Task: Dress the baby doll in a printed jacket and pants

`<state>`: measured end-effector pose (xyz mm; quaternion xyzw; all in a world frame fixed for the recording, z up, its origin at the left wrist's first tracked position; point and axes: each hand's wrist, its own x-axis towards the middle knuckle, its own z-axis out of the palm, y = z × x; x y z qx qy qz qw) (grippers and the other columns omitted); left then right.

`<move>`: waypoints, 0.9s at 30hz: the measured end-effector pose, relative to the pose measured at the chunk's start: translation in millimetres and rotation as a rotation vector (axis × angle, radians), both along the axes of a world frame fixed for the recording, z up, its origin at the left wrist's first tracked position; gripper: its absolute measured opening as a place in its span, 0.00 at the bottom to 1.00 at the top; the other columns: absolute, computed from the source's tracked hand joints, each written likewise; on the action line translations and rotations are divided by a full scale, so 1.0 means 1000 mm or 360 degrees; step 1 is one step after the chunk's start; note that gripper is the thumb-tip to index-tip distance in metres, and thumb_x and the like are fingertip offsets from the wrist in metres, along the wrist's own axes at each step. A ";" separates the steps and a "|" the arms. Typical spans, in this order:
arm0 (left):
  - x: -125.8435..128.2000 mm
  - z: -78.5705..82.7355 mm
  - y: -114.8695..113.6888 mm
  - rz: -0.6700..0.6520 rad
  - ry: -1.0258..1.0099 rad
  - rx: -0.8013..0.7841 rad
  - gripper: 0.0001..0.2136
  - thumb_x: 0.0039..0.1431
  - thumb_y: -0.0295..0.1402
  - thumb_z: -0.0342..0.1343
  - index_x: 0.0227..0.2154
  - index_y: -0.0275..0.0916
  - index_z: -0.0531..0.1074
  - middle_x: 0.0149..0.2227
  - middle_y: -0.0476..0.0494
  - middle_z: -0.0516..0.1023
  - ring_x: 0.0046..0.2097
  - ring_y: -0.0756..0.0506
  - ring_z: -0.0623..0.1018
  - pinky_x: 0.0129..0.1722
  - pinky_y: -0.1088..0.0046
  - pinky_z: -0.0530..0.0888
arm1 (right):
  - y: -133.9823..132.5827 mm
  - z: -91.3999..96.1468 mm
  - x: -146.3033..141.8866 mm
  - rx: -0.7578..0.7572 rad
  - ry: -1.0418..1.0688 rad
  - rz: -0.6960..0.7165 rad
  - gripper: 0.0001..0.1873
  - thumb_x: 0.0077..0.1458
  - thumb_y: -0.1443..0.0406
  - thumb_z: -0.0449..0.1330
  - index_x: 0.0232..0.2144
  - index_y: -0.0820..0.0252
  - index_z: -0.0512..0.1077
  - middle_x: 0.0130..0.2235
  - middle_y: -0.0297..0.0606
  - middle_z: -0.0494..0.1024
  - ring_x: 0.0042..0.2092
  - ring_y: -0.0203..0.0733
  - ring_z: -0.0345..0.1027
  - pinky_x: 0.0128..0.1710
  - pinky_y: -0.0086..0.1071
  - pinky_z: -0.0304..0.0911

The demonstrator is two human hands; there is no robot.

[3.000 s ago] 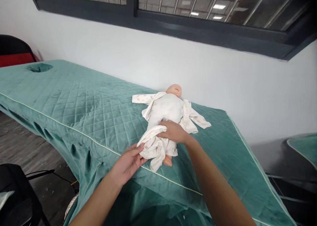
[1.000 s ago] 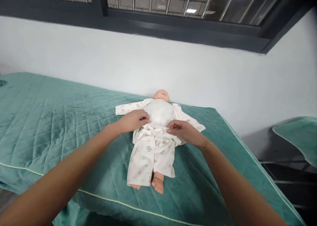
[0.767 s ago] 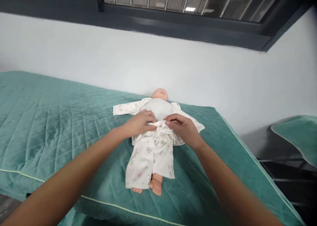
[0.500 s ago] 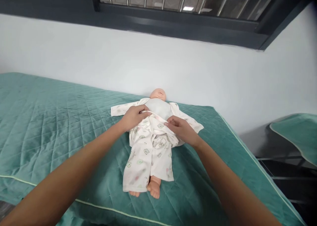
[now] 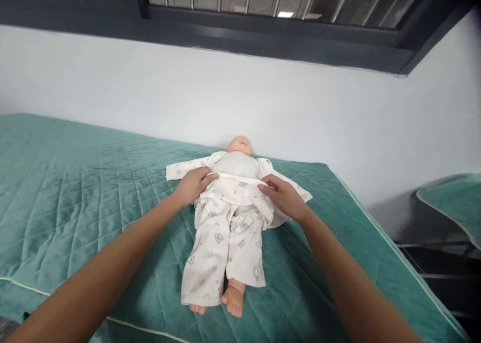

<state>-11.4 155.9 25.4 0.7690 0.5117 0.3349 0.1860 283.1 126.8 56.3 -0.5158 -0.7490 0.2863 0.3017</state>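
A baby doll (image 5: 239, 145) lies on its back, head toward the wall and feet toward me. White patterned pants (image 5: 212, 250) cover its legs; both feet show below the cuffs. An open patterned white shirt (image 5: 185, 169) is spread under it, with the grey-white torso bare between the sides. My left hand (image 5: 192, 186) is closed on the pants' waistband at the left side of the belly. At the opposite side, my right hand (image 5: 280, 195) pinches the same waistband between thumb and fingers. The band stretches nearly straight across the belly.
A green quilted cover (image 5: 124, 197) with pale piping lies under the doll. Behind it rises a white wall (image 5: 210, 92) below a dark barred window frame (image 5: 263, 37). Another green cover (image 5: 454, 202) hangs over a dark metal frame at the right.
My hands have moved farther apart, the left one leftward, spreading the waistband wider and flatter across the belly. The pant legs and feet appear slightly lower in view.
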 end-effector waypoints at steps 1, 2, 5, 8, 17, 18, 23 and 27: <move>0.000 0.001 0.000 0.0014 -0.0001 0.0051 0.20 0.64 0.49 0.47 0.23 0.40 0.60 0.27 0.48 0.67 0.33 0.46 0.69 0.36 0.69 0.64 | 0.003 0.001 -0.005 0.0108 -0.0051 -0.0093 0.13 0.60 0.53 0.56 0.34 0.56 0.69 0.29 0.31 0.68 0.33 0.39 0.61 0.35 0.31 0.55; 0.001 0.003 0.000 0.0033 -0.0017 0.0104 0.19 0.64 0.49 0.47 0.24 0.40 0.61 0.30 0.47 0.68 0.36 0.45 0.70 0.38 0.68 0.65 | 0.006 0.001 -0.011 0.0193 -0.0091 -0.0164 0.12 0.61 0.54 0.55 0.35 0.55 0.69 0.30 0.32 0.70 0.34 0.40 0.62 0.36 0.32 0.55; 0.004 0.009 0.001 0.0002 -0.0087 0.0227 0.16 0.63 0.47 0.49 0.27 0.40 0.65 0.41 0.42 0.71 0.45 0.43 0.72 0.47 0.68 0.66 | 0.013 -0.004 -0.026 0.0340 -0.0151 -0.0250 0.12 0.62 0.54 0.52 0.37 0.54 0.69 0.34 0.34 0.74 0.36 0.43 0.66 0.38 0.34 0.55; 0.009 0.020 0.007 -0.0024 -0.0080 0.0081 0.17 0.64 0.46 0.48 0.26 0.40 0.63 0.34 0.46 0.72 0.40 0.44 0.71 0.42 0.68 0.66 | 0.018 -0.008 -0.033 0.0345 -0.0098 -0.0240 0.13 0.62 0.53 0.51 0.37 0.53 0.68 0.35 0.35 0.74 0.38 0.45 0.67 0.39 0.34 0.55; 0.019 0.009 0.037 0.0155 -0.0573 -0.0353 0.18 0.60 0.47 0.52 0.24 0.40 0.60 0.25 0.53 0.62 0.30 0.49 0.63 0.31 0.72 0.59 | 0.043 -0.020 -0.025 -0.0174 0.0641 -0.0166 0.17 0.53 0.50 0.58 0.30 0.57 0.69 0.29 0.31 0.71 0.32 0.39 0.62 0.34 0.32 0.59; 0.017 0.006 0.038 0.0187 -0.0510 -0.0311 0.18 0.60 0.47 0.52 0.24 0.40 0.59 0.25 0.53 0.62 0.30 0.49 0.63 0.31 0.72 0.59 | 0.046 -0.025 -0.021 -0.0148 0.0711 -0.0258 0.17 0.52 0.49 0.59 0.30 0.57 0.69 0.30 0.32 0.72 0.33 0.39 0.63 0.35 0.32 0.60; 0.005 0.002 0.036 0.0364 -0.0128 -0.0237 0.18 0.60 0.48 0.51 0.23 0.40 0.60 0.24 0.51 0.66 0.31 0.47 0.66 0.31 0.70 0.59 | 0.049 -0.044 -0.008 -0.0012 0.0648 -0.0506 0.17 0.51 0.50 0.60 0.27 0.58 0.71 0.28 0.33 0.73 0.33 0.39 0.63 0.36 0.33 0.59; 0.005 -0.009 0.029 0.0365 -0.0177 -0.0249 0.15 0.63 0.46 0.46 0.27 0.40 0.65 0.30 0.47 0.72 0.35 0.45 0.71 0.37 0.69 0.66 | 0.043 -0.048 -0.010 -0.0011 0.0536 -0.0425 0.18 0.51 0.49 0.61 0.24 0.57 0.69 0.25 0.31 0.71 0.30 0.38 0.60 0.33 0.32 0.57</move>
